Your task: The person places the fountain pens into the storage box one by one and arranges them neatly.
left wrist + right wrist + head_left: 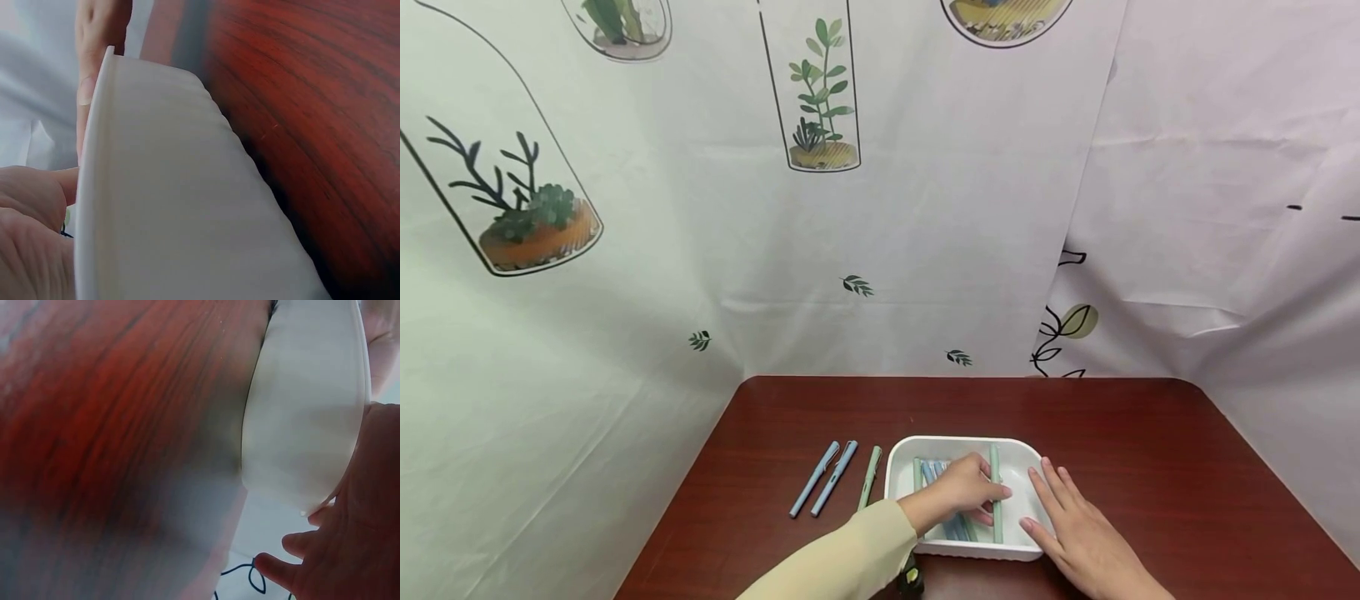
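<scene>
Inside a white tray (961,550), my left hand (964,486) pinches a light green pen (996,521) between thumb and fingers. The pen stands lengthwise across the tray, right of a row of blue pens (953,529) and green pens (917,473), which the hand partly covers. My right hand (1082,533) has its fingers straight and spread, resting against the tray's right rim. In the right wrist view this hand (350,544) lies along the tray wall (303,406). The left wrist view is mostly filled by the tray's outer side (169,175).
Left of the tray, two blue pens (835,478) and a green pen (869,478) lie on the reddish-brown table (1150,442). A small black object (912,578) is beside the sleeve at the tray's near side. A patterned white cloth (925,233) hangs behind the table.
</scene>
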A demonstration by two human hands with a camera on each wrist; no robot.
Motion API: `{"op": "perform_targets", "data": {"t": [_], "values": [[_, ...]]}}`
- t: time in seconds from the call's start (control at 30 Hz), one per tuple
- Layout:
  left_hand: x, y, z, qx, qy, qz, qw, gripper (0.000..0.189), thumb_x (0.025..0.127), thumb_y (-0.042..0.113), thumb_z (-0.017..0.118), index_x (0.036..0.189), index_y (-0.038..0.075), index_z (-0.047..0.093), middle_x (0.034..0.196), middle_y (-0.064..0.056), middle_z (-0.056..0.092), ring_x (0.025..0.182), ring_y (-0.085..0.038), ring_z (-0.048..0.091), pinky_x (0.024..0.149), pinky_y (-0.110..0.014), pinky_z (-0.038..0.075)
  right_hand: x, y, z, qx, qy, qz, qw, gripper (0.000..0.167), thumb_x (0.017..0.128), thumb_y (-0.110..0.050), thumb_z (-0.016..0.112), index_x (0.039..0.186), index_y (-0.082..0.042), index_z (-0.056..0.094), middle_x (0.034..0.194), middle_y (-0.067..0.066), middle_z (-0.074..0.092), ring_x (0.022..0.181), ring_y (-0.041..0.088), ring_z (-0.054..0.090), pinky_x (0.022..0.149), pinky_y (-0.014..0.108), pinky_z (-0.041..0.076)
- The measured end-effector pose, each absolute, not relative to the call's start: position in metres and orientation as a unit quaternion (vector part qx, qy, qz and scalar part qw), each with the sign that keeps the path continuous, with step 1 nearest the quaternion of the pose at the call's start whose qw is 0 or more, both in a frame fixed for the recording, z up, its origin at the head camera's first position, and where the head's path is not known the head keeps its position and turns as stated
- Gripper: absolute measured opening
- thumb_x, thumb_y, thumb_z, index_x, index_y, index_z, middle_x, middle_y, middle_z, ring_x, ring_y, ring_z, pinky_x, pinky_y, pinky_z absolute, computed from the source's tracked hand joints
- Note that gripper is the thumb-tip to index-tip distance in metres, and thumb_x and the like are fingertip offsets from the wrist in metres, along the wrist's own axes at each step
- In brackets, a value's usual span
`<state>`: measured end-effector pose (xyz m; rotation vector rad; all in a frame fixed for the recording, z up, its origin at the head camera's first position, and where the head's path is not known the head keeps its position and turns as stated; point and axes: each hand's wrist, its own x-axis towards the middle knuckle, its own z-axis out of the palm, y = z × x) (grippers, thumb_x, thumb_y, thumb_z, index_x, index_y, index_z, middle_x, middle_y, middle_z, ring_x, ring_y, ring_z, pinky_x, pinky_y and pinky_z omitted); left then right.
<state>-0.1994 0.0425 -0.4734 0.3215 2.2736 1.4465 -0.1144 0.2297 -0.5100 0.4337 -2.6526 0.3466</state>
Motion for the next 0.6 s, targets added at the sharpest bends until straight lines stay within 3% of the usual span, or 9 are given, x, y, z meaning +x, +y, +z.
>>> {"op": "perform_targets", "data": {"t": [0.03,0.27,0.33,0.43,0.6], "values": [[-0.200,0.044,-0.474,0.113,0.821,0.517,0.212,0.024,0.089,0.007,0.077,0.083,0.006,0.053,0.062,-0.005,0.058,0.041,-0.010,0.056,0.048,-0.031,0.058,-0.115,0.230,-0.510,0.157,-0.956,0.126,0.214,0.068,0.094,-0.045,0.068,0.147,-0.005,0.053,0.154,0.021,0.045,0.134,0.046,0.049,0.114,0.042,0.039],[-0.202,0.054,-0.474,0.099,0.829,0.503,0.226,0.027,0.089,0.008,0.077,0.072,0.007,0.056,0.057,-0.008,0.059,0.039,-0.010,0.054,0.049,-0.030,0.058,-0.114,0.230,-0.511,0.145,-0.962,0.122,0.195,0.069,0.095,-0.048,0.066,0.149,-0.008,0.050,0.158,0.017,0.042,0.137,0.043,0.047,0.115,0.039,0.035],[-0.202,0.057,-0.474,0.101,0.828,0.501,0.230,0.028,0.089,0.007,0.077,0.068,0.006,0.057,0.054,-0.009,0.059,0.038,-0.010,0.053,0.049,-0.031,0.058,-0.114,0.229,-0.510,0.145,-0.962,0.124,0.193,0.069,0.096,-0.048,0.065,0.149,-0.007,0.050,0.158,0.018,0.041,0.138,0.044,0.046,0.120,0.022,0.017],[-0.201,0.061,-0.474,0.105,0.827,0.498,0.239,0.029,0.089,0.006,0.076,0.065,0.006,0.059,0.050,-0.009,0.058,0.039,-0.011,0.056,0.050,-0.032,0.058,-0.114,0.230,-0.510,0.148,-0.961,0.126,0.197,0.069,0.096,-0.048,0.065,0.149,-0.007,0.050,0.157,0.018,0.041,0.137,0.045,0.047,0.108,0.005,-0.009],[-0.200,0.069,-0.475,0.096,0.834,0.485,0.246,0.029,0.089,0.006,0.076,0.065,0.006,0.059,0.048,-0.010,0.058,0.045,-0.023,0.067,0.050,-0.032,0.058,-0.114,0.229,-0.510,0.156,-0.957,0.127,0.210,0.068,0.095,-0.046,0.067,0.147,-0.005,0.052,0.156,0.020,0.043,0.135,0.046,0.048,0.109,0.004,-0.010]]}}
